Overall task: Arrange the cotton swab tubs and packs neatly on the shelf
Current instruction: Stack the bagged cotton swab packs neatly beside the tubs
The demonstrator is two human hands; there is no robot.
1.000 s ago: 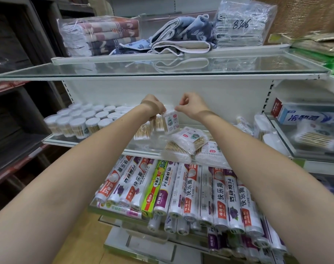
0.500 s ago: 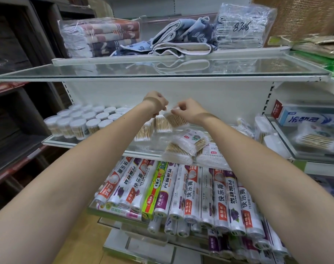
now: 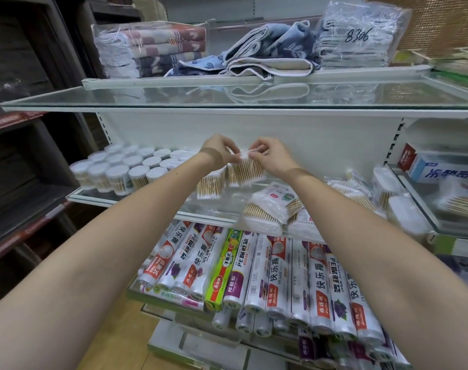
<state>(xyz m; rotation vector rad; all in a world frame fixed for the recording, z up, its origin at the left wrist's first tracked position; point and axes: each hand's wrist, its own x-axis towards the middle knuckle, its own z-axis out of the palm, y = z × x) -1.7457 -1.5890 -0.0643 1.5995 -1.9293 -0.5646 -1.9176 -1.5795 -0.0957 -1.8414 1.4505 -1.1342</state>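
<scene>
A shop aisle with glass shelves on a white back panel fills the view. Nearest, on the sloping lower shelf, lie rolls of plastic wrap point(image 3: 256, 271) side by side. Above them, on the middle glass shelf point(image 3: 136, 200), a loose heap of swab packs point(image 3: 270, 209) lies flat at the front edge, right of centre. Just behind it both hands meet: the left hand point(image 3: 218, 152) and the right hand point(image 3: 271, 156) each pinch the top edge of one clear pack of swabs point(image 3: 247, 170), which hangs below the fingers with its sticks running up and down, beside another upright pack point(image 3: 210, 184) on its left. The open slot seems to lie straight below the grip, so the pack likely only needs lowering upright; both hands are equally near. Further left stand the round tubs point(image 3: 115, 170) in tidy rows. On the top shelf, furthest, are folded towels point(image 3: 150, 48).
</scene>
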